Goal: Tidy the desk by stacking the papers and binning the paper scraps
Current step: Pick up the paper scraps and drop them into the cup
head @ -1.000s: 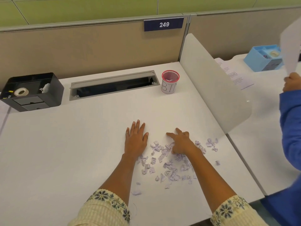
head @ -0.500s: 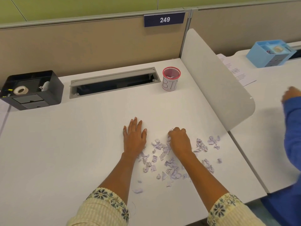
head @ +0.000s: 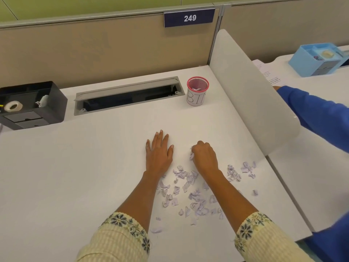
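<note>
Several pale lilac paper scraps (head: 190, 188) lie scattered on the white desk (head: 94, 176) between and behind my forearms. My left hand (head: 159, 152) rests flat on the desk with straight fingers, just left of the scraps. My right hand (head: 204, 156) is curled into a fist and holds a few scraps, which poke out at its left side. A small mesh cup with a red rim, labelled BIN (head: 197, 93), stands at the back of the desk, well beyond both hands, with a scrap inside.
A black desk organiser (head: 32, 104) with a tape roll sits at the back left. A grey cable slot (head: 128, 94) runs along the back. A white divider panel (head: 251, 91) stands on the right. Beyond it are another person's blue sleeve (head: 319, 114), printed papers (head: 268, 74) and a blue organiser (head: 319, 59).
My right hand has closed from a pointing pose into a fist around some scraps. The left hand stayed flat. The other person's arm lowered and reached across the neighbouring desk.
</note>
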